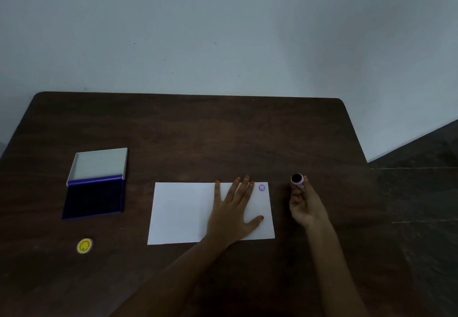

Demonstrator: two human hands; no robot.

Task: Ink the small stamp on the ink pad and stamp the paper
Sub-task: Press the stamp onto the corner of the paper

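- The small stamp is in my right hand, pinched between fingers and thumb. It has a lilac body and a round face dark with ink, tipped up so the face shows. It is off the paper, just to its right, above the table.
- The paper is a white sheet lying flat near the middle of the table, long side left to right. My left hand lies spread on its right half. A small round purple stamp mark sits in its far right corner, just right of my fingertips.
- The ink pad lies well apart on the left, lid open and folded back on the far side. The pad surface is dark blue, the inside of the lid pale grey.
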